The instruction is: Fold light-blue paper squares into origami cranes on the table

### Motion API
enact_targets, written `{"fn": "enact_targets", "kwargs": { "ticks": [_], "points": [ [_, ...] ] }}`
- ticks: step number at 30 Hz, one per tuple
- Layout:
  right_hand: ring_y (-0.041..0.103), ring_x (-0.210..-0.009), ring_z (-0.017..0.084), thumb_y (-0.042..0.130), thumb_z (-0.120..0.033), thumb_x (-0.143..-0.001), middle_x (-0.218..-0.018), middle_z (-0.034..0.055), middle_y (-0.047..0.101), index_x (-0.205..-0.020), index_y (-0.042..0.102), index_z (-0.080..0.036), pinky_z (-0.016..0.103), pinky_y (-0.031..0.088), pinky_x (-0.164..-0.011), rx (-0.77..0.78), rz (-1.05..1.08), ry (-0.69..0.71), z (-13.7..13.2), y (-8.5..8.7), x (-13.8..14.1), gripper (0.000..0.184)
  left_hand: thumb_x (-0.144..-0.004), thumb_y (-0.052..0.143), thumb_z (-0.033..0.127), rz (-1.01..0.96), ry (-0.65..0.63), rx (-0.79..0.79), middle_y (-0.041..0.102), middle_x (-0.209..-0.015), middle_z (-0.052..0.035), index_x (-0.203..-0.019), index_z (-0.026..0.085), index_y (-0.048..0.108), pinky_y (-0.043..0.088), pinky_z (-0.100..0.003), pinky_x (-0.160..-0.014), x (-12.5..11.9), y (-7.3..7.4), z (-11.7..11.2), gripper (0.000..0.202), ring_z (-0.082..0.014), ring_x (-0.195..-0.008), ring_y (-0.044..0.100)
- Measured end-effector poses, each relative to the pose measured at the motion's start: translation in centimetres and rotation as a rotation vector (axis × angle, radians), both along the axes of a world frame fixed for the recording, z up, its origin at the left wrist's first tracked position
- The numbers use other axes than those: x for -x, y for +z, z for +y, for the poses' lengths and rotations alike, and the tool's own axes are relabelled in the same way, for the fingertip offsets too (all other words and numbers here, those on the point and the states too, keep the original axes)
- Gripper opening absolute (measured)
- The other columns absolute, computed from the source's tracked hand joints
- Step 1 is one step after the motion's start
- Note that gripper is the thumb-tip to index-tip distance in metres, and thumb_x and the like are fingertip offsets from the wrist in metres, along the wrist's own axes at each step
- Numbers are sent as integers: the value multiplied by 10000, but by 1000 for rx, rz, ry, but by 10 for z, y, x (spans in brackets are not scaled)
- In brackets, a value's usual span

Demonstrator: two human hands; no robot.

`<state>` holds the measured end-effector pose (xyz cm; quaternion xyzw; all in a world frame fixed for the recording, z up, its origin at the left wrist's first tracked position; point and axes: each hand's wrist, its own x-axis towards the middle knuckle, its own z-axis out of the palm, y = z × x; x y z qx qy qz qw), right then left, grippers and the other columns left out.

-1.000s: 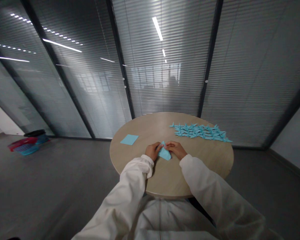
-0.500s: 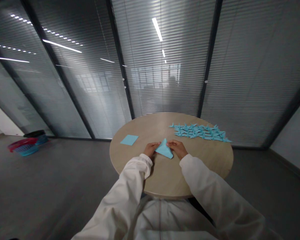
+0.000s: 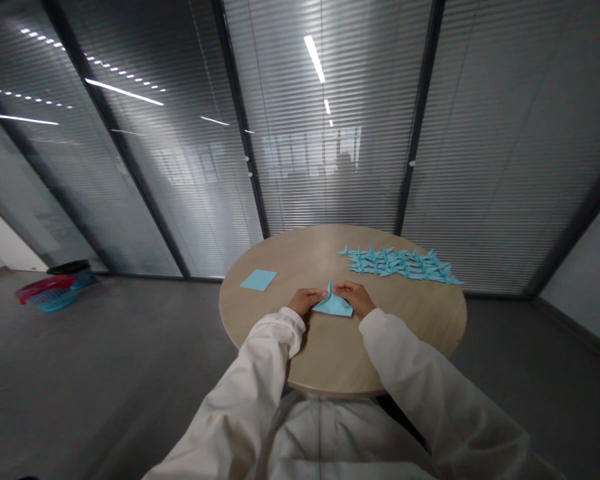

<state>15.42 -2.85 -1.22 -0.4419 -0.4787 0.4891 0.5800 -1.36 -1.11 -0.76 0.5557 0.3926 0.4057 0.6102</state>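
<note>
A half-folded light blue paper [image 3: 334,305] lies low over the round wooden table [image 3: 330,360], between my two hands. My left hand [image 3: 305,300] pinches its left edge with closed fingers. My right hand [image 3: 357,297] grips its right side, fingers closed on it. Both white sleeves reach in from below.
A flat light blue square sheet [image 3: 259,279] lies at the table's left. Several folded blue paper cranes [image 3: 400,263] are spread at the far right. Glass walls with blinds stand behind. Coloured basins [image 3: 55,291] sit on the floor at far left.
The paper was bunched between my hands, then spread into a triangle, and now lies flatter and a little further right. Both hands have stayed on it.
</note>
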Motion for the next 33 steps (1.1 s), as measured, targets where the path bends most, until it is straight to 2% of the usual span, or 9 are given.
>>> {"fn": "enact_targets", "kwargs": {
  "ticks": [8, 14, 18, 24, 33],
  "points": [
    [552, -555, 127, 764, -400, -470, -597, -5, 651, -656, 657, -154, 251, 414, -558, 12, -14, 20, -2, 2, 1, 327, -475, 808, 452, 25, 37, 5, 631, -557, -42, -692, 90, 703, 490, -291, -559, -3, 8, -5, 436, -133, -519, 565],
    [535, -543, 123, 744, -421, -488, -576, -15, 632, -640, 646, -158, 245, 402, -541, -14, -43, 27, -3, 3, 1, 320, -502, 788, 460, 76, 75, -59, 608, -546, -29, -664, 92, 689, 491, -275, -535, -6, 9, -5, 414, -116, -490, 547],
    [503, -512, 110, 733, -419, -503, -544, -27, 603, -633, 638, -157, 235, 375, -512, -19, -62, 45, -2, 1, 0, 307, -527, 766, 460, 94, 67, -104, 587, -531, -9, -655, 102, 675, 450, -246, -516, -5, 9, -6, 391, -101, -484, 520],
    [496, -507, 110, 740, -378, -478, -531, -28, 588, -602, 633, -156, 240, 377, -518, -5, -33, 70, -3, 2, 1, 276, -539, 730, 514, 156, 75, -272, 526, -502, 21, -652, 97, 661, 344, -214, -508, -3, 8, -4, 438, -75, -487, 433],
    [484, -506, 106, 739, -344, -495, -527, -26, 580, -596, 650, -152, 245, 382, -522, 27, -67, 128, -5, 4, 2, 235, -579, 689, 545, 220, 103, -316, 455, -475, 44, -650, 99, 632, 282, -202, -470, 0, 2, 1, 456, -62, -455, 372]
  ]
}}
